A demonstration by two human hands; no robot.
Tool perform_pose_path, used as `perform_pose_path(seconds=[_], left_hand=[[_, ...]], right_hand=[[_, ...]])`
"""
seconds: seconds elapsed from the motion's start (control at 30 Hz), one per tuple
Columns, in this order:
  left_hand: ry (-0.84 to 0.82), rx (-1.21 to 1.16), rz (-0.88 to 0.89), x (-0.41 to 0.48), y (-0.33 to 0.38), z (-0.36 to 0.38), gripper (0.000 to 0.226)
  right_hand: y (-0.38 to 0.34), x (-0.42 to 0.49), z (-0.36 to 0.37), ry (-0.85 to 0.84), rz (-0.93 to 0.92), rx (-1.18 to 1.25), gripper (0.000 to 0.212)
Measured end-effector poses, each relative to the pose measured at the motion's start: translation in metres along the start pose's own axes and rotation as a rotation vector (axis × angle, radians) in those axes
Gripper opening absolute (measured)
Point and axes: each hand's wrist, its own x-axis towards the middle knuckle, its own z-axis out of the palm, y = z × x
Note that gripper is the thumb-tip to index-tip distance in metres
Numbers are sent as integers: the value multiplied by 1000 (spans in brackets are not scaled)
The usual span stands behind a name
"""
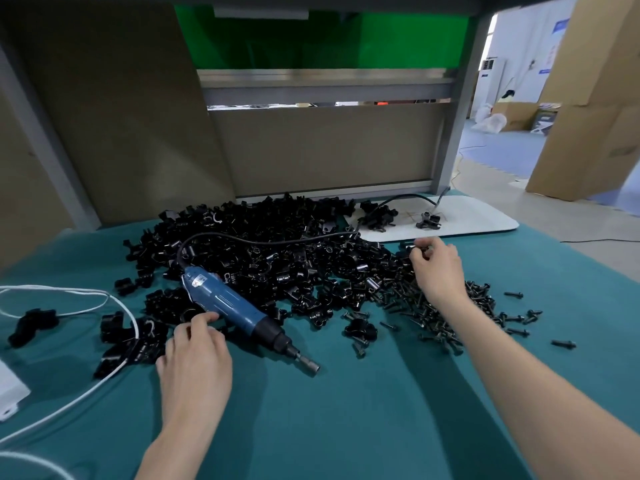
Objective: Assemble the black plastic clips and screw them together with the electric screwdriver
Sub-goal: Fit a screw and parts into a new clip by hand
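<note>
A big heap of black plastic clips [277, 251] covers the middle of the teal table cloth [346, 410]. The blue electric screwdriver [228, 303] lies on its side at the heap's front edge, bit [308, 363] pointing right and toward me. My left hand [195, 362] rests beside the tool, fingertips touching its blue body. My right hand [438, 268] is over the right side of the heap, its fingers curled and pinching a small black part [417, 249]. Loose black screws [450, 317] are scattered under and to the right of that hand.
A white board [467, 216] at the back right carries a few assembled clips [377, 216]. A white cable [86, 341] loops at the left toward a white box [10, 393]. The screwdriver's black cord [263, 239] arcs over the heap. Brown panels stand behind.
</note>
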Motion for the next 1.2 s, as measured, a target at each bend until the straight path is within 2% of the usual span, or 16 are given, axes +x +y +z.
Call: perform_pose_path(seconds=[0.1, 0.17, 0.2, 0.3, 0.33, 0.4, 0.47, 0.57, 0.63, 0.73, 0.87, 0.93, 1.03, 1.13, 1.2], left_hand=[[-8, -12, -5, 1, -1, 0, 34], [-5, -32, -6, 1, 0, 1, 33], [-1, -46, -5, 2, 1, 0, 33], [18, -108, 15, 2, 0, 0, 31], [26, -142, 21, 2, -1, -1, 30], [51, -220, 31, 1, -1, -1, 30], [85, -301, 32, 1, -1, -3, 31], [124, -434, 43, -7, 9, -12, 39], [136, -542, 140, -19, 24, -19, 41], [-29, -817, 183, -41, 47, -17, 37], [-459, -1253, -37, -56, 64, -11, 39], [-596, -1443, -177, -55, 66, -13, 40], [-668, -1591, -304, -50, 63, -14, 39], [-675, -1647, -346, -46, 60, -13, 38], [-680, -1659, -356, -45, 58, -12, 38]], right_hand=[[-4, 22, -4, -77, -34, -163, 36], [-12, 27, -2, -112, -12, 0, 35], [-18, 25, 0, -147, 57, 237, 33], [-30, -3, 6, -392, 362, 1190, 29], [-31, -16, 6, -456, 425, 1407, 31], [-29, -42, 7, -540, 488, 1668, 40], [-30, -66, 7, -583, 522, 1770, 52], [-32, -96, 6, -622, 488, 1718, 62], [-29, -114, 8, -636, 422, 1582, 64], [-25, -138, 14, -606, 308, 1384, 63], [-22, -150, 24, -568, 125, 1131, 64], [-21, -150, 24, -548, 60, 1027, 65], [-22, -149, 22, -528, 26, 960, 67], [-24, -150, 24, -553, 31, 946, 68], [-23, -150, 28, -562, 46, 949, 62]])
